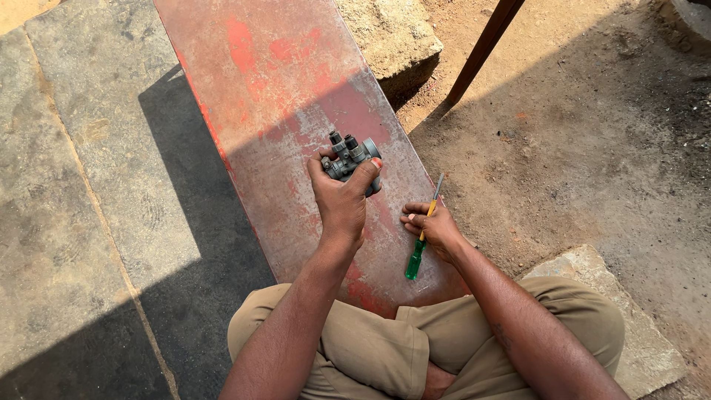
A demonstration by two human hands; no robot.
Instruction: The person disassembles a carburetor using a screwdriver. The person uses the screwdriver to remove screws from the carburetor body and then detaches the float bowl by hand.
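You are sitting outdoors in hard sunlight, which is throwing sharp dark shadows over the grey stone paving slabs (67,222) to your left. A long, worn red-painted metal worktop (289,96) is stretching away in front of you. Bare brown dirt ground (592,148) is lying to the right, with a rough stone block (392,37) beyond and a slanting brown wooden pole (481,48).
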